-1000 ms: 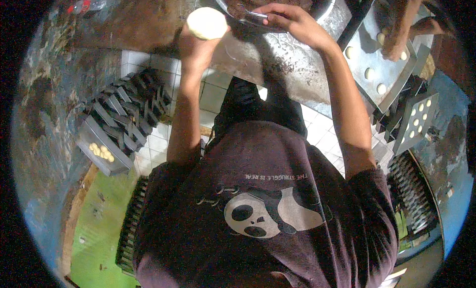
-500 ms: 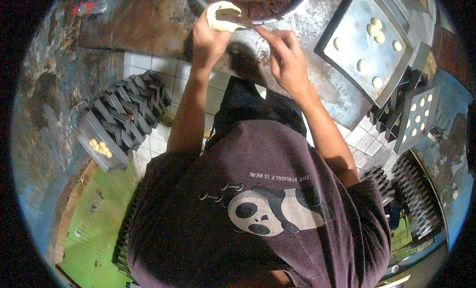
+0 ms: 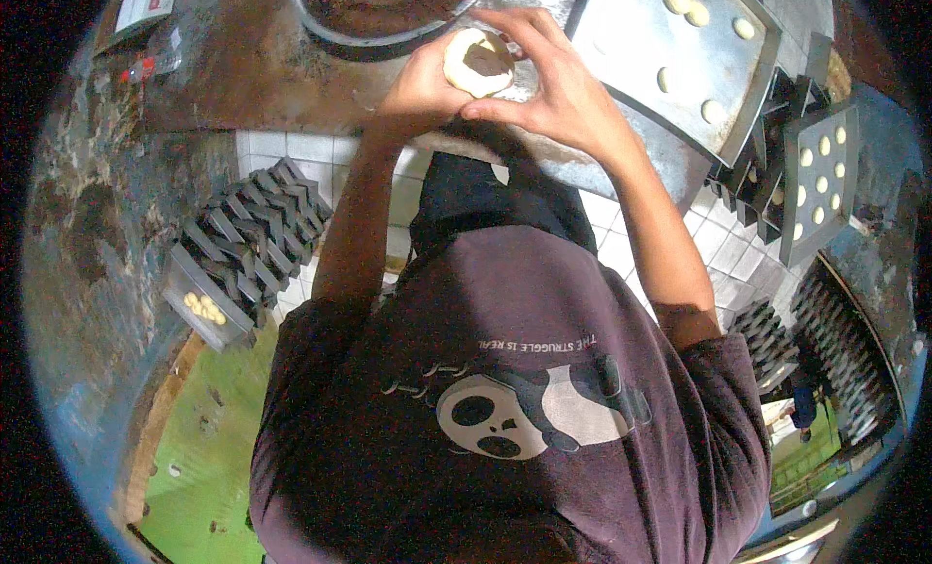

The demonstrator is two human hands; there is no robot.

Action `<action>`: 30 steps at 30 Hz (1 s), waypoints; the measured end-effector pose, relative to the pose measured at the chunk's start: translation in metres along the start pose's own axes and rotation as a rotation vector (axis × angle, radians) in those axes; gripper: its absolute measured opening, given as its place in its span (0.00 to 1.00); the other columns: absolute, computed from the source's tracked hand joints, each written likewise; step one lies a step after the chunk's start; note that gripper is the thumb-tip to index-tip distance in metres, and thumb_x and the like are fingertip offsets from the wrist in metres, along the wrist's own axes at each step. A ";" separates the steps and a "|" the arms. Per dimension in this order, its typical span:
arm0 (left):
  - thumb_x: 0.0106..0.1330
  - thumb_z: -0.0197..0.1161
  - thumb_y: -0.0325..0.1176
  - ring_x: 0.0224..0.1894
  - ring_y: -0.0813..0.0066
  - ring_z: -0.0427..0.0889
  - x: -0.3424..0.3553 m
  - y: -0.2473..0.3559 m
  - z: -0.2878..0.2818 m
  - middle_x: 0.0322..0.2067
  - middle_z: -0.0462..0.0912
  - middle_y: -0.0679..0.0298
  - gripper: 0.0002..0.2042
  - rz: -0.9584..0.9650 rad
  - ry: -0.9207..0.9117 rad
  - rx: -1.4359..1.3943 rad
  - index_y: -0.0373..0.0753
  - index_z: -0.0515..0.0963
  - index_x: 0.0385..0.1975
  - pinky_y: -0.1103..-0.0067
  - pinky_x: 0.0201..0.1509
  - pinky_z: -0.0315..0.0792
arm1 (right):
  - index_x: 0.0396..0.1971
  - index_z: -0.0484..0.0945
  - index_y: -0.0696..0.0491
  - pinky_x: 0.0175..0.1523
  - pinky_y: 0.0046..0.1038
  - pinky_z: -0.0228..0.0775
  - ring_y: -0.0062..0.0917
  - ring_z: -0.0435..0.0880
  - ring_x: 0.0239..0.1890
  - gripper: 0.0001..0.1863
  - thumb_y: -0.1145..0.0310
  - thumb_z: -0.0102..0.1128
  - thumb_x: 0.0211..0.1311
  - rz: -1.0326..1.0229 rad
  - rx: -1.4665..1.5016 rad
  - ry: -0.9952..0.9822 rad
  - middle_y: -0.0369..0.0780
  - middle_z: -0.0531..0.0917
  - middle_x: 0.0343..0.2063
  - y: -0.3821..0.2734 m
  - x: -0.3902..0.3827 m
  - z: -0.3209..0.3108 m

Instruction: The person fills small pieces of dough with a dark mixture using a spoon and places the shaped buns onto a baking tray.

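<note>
A round of pale dough (image 3: 452, 71) with dark brown filling in its hollow middle is between my two hands, above the front edge of the table. My left hand (image 3: 419, 90) cups the dough from the left, its fingers mostly hidden under it. On the other side, my right hand (image 3: 563, 83) curves around the dough, thumb at the near rim and forefinger at the far rim. Just beyond the hands stands a large round basin (image 3: 335, 42) of dark brown filling.
To the right, a metal baking tray (image 3: 621, 54) bears several pale dough balls (image 3: 665, 79). Another tray (image 3: 845, 142) with dough pieces tops a stack at the far right. More stacked dark trays (image 3: 252, 224) stand at the left, above a green surface (image 3: 204, 438).
My right hand has left the flat spreading tool, which no longer shows, and moved round the dough. Both hands have come nearer with the dough; the view has shifted.
</note>
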State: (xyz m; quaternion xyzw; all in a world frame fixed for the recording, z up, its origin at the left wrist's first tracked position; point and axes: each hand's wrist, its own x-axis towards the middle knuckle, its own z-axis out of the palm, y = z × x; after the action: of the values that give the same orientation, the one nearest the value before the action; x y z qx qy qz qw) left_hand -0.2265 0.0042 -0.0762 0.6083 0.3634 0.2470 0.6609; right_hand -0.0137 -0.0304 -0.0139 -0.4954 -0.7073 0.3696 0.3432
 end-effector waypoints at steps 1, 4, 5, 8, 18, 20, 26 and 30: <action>0.49 0.84 0.43 0.56 0.72 0.82 0.004 0.006 0.006 0.53 0.83 0.61 0.39 -0.066 -0.039 -0.019 0.35 0.74 0.60 0.73 0.63 0.74 | 0.62 0.78 0.49 0.58 0.34 0.76 0.36 0.82 0.53 0.40 0.50 0.82 0.48 0.003 -0.009 -0.035 0.44 0.79 0.55 0.000 0.003 -0.009; 0.53 0.82 0.37 0.56 0.72 0.81 0.019 0.015 0.012 0.52 0.83 0.62 0.33 -0.017 -0.114 0.198 0.35 0.75 0.59 0.73 0.64 0.74 | 0.50 0.86 0.53 0.55 0.30 0.76 0.29 0.84 0.47 0.27 0.55 0.80 0.52 0.059 0.046 -0.012 0.40 0.85 0.47 0.010 -0.003 -0.032; 0.57 0.77 0.28 0.56 0.71 0.82 0.023 0.028 0.024 0.54 0.82 0.61 0.31 0.019 -0.158 0.099 0.36 0.72 0.61 0.73 0.63 0.75 | 0.48 0.86 0.54 0.54 0.30 0.76 0.27 0.85 0.46 0.25 0.57 0.80 0.53 0.097 0.093 -0.007 0.40 0.86 0.44 0.017 -0.007 -0.039; 0.60 0.73 0.20 0.56 0.72 0.82 0.019 0.044 0.043 0.55 0.80 0.61 0.32 -0.149 -0.160 -0.223 0.36 0.68 0.64 0.74 0.63 0.75 | 0.45 0.87 0.56 0.50 0.28 0.78 0.23 0.86 0.41 0.19 0.60 0.76 0.58 0.206 0.229 0.038 0.40 0.89 0.38 0.022 -0.020 -0.059; 0.60 0.78 0.31 0.50 0.78 0.82 0.047 0.040 0.107 0.50 0.84 0.62 0.28 0.014 0.062 -0.134 0.32 0.73 0.58 0.79 0.56 0.77 | 0.42 0.86 0.58 0.48 0.29 0.80 0.24 0.88 0.36 0.15 0.62 0.71 0.63 0.232 0.064 0.117 0.42 0.90 0.34 0.020 -0.042 -0.098; 0.61 0.77 0.31 0.50 0.78 0.82 0.048 0.048 0.115 0.51 0.84 0.61 0.27 0.005 0.076 -0.188 0.31 0.73 0.57 0.79 0.56 0.77 | 0.42 0.86 0.58 0.48 0.29 0.80 0.24 0.88 0.36 0.16 0.61 0.72 0.62 0.188 0.106 0.143 0.42 0.89 0.33 0.035 -0.045 -0.103; 0.73 0.60 0.27 0.50 0.79 0.81 0.049 0.063 0.122 0.48 0.83 0.62 0.15 -0.023 0.121 -0.360 0.29 0.74 0.57 0.78 0.57 0.75 | 0.48 0.86 0.59 0.46 0.27 0.80 0.24 0.86 0.41 0.18 0.66 0.73 0.62 0.264 0.310 0.197 0.41 0.87 0.43 0.004 -0.053 -0.113; 0.74 0.54 0.31 0.44 0.79 0.81 0.047 0.071 0.131 0.42 0.84 0.65 0.13 -0.084 0.160 -0.366 0.31 0.78 0.51 0.79 0.50 0.75 | 0.70 0.67 0.53 0.58 0.40 0.75 0.44 0.79 0.55 0.45 0.57 0.78 0.54 -0.021 -0.099 -0.075 0.51 0.71 0.57 -0.024 -0.045 -0.132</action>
State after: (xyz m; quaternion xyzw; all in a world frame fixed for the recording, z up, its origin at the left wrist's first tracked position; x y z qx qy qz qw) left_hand -0.0868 -0.0317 -0.0150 0.4407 0.3890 0.3287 0.7392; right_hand 0.1007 -0.0545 0.0664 -0.4900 -0.7422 0.3489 0.2953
